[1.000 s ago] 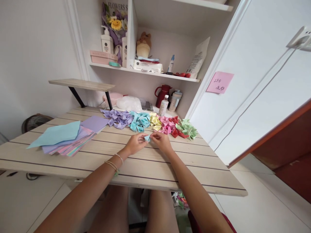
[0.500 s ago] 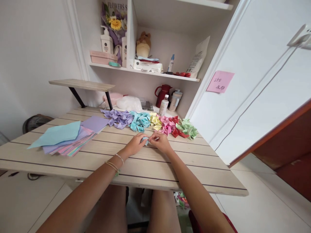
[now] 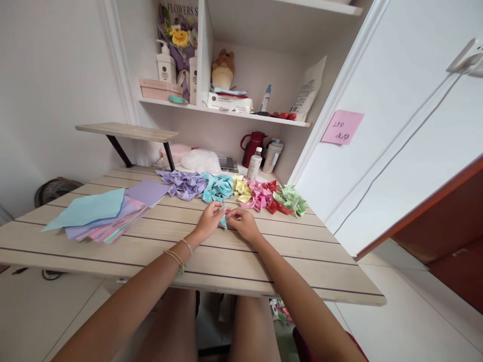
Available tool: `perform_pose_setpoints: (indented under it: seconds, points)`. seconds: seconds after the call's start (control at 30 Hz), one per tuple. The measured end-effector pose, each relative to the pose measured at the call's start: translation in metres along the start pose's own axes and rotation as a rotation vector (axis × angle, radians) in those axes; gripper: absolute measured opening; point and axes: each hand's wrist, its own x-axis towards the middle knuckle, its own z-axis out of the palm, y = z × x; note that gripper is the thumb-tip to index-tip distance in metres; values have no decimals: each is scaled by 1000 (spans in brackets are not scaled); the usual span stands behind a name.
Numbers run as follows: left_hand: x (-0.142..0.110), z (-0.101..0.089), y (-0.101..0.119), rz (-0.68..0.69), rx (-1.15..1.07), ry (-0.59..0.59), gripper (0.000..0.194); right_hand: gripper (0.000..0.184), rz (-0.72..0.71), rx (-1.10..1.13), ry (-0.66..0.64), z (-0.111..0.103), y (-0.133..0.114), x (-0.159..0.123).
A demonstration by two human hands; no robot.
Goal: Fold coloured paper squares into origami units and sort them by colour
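Observation:
A small folded piece of light blue paper [image 3: 223,222] is held between my two hands above the middle of the table. My left hand [image 3: 210,219] pinches it from the left, its fingers closed. From the right, my right hand [image 3: 243,222] has thumb and fingertips closed at the paper's edge. Fingers hide part of the folds. Just beyond my hands lie folded paper pieces in heaps: purple [image 3: 184,185], blue [image 3: 217,188], yellow [image 3: 241,187], pink [image 3: 259,195], red [image 3: 277,206] and green [image 3: 292,200].
Loose coloured sheets [image 3: 107,218] lie fanned on the table's left. A small raised shelf [image 3: 128,131] stands behind them. At the back are a bottle [image 3: 254,164], a red jug [image 3: 253,148] and a tumbler [image 3: 272,156]. The slatted table's front edge [image 3: 241,291] crosses above my legs.
The blue paper has turned, and a pointed end now hangs down toward me. My left hand has shifted slightly left and its fingers have risen; my right hand has moved slightly left.

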Motion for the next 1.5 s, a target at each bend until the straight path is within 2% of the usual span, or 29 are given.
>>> perform_pose_setpoints:
  seconds: [0.13,0.27,0.43,0.53,0.93,1.03,1.3,1.5]
  points:
    - [0,-1,6,-155,-120,-15,38,12,-30,-24,55,-6,2,2]
    - [2,-6,11,-235,-172,-57,40,12,-47,-60,73,-12,4,3]
    - [4,-16,12,-299,-322,-260,48,12,-71,-52,81,-19,1,4]
    - [3,-20,7,-286,-287,-314,56,13,-83,-41,26,-21,2,3]
    - [5,-17,1,-215,-140,-221,50,22,-53,-3,-80,-26,-1,4]
    - [6,-18,0,-159,-110,-211,47,24,-50,-37,-54,-26,1,4]
    - [3,-14,-3,-91,-31,-206,43,10,-75,-303,13,-23,-1,3]
    - [2,-12,-5,-69,0,-193,43,16,-30,-420,62,-19,-12,-2]
